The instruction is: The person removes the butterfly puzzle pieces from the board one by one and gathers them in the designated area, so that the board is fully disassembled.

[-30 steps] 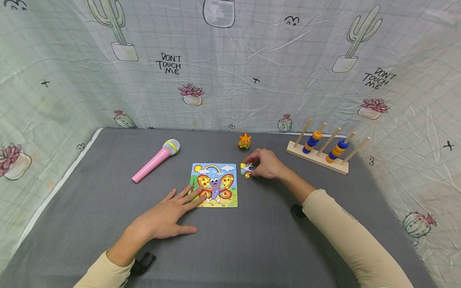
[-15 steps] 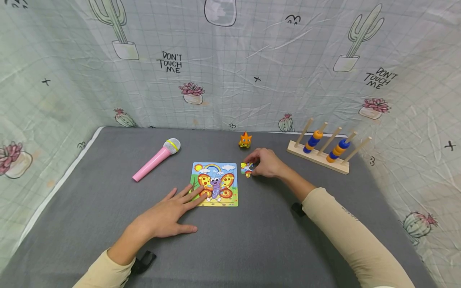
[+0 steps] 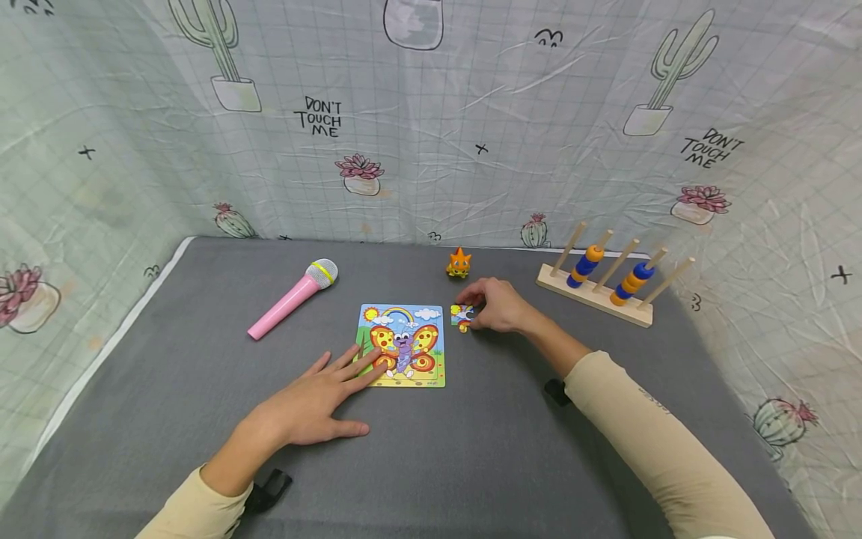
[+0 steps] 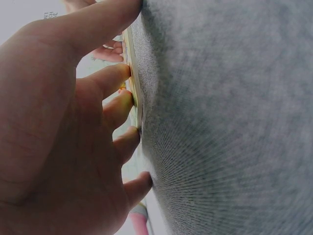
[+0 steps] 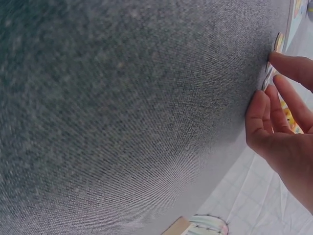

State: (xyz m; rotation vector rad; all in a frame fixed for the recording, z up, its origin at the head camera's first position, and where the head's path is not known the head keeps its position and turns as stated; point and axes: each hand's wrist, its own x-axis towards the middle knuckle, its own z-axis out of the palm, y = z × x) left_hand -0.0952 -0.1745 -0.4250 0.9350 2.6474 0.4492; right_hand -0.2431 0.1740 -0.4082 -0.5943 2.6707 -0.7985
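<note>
In the head view, a square butterfly jigsaw puzzle lies flat in the middle of the table. My left hand is spread, its fingertips resting on the puzzle's lower left part; in the left wrist view these straight fingers reach the board's edge. Just right of the puzzle, apart from it, is a small puzzle piece with blue, yellow and red print. My right hand pinches this piece at its right side between thumb and fingers, low at the table. The right wrist view shows the piece edge-on, partly hidden by the thumb.
A pink toy microphone lies at the back left. Behind the piece stands a small orange toy figure. A wooden peg stand with blue and orange beads sits at the back right. Patterned cloth hangs behind the grey table.
</note>
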